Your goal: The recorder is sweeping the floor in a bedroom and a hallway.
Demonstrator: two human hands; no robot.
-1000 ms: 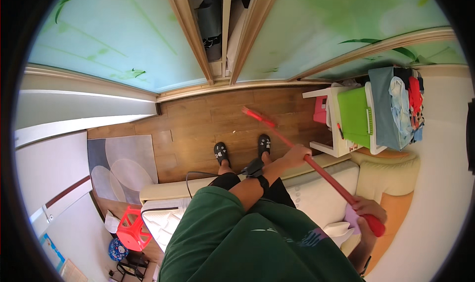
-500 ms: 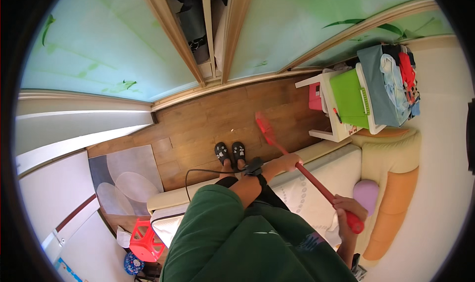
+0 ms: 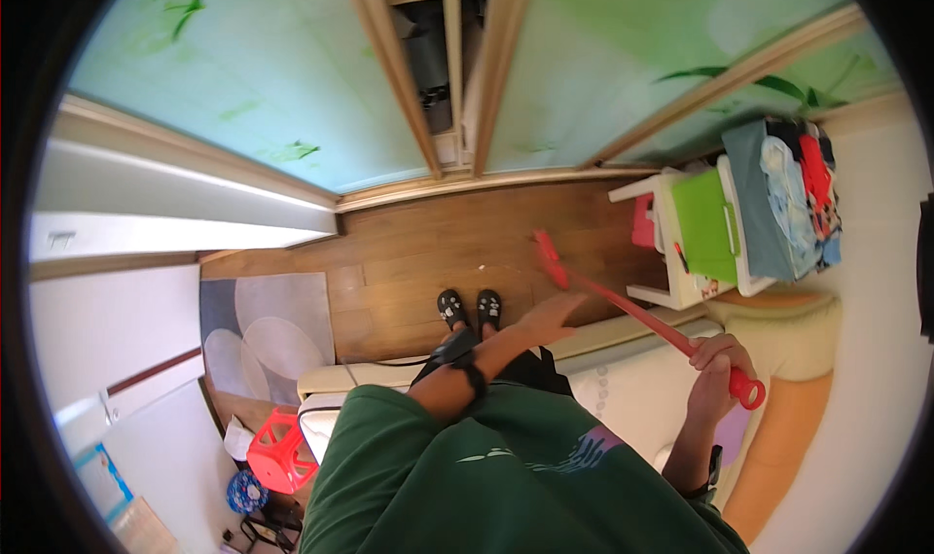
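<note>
A red long-handled tool [image 3: 637, 313], which looks like a broom, slants across in front of me. Its blurred red head [image 3: 551, 259] is down by the wooden floor. Near the ring-shaped top end, my right hand [image 3: 718, 361] is wrapped round the handle. My left hand [image 3: 551, 319] is off the handle, a short way to its left, with fingers stretched out and a little smeared by motion. A black strap and device sit on my left wrist, with a cable. On the floor between the broom head and my dark clogs [image 3: 470, 309] lies a small pale speck [image 3: 482, 266].
A bed [image 3: 632, 379] is close behind my legs. To the right, a white table [image 3: 666, 233] holds a green box [image 3: 702, 225] and a grey bin of clothes [image 3: 764, 199]. Sliding wardrobe doors [image 3: 253, 77] run along the far side. A mat [image 3: 282, 325] and red stool [image 3: 280, 454] are left.
My left hand has let go of the handle and moved slightly left. My right hand and the handle's end have shifted right and up. The whole view has turned slightly.
</note>
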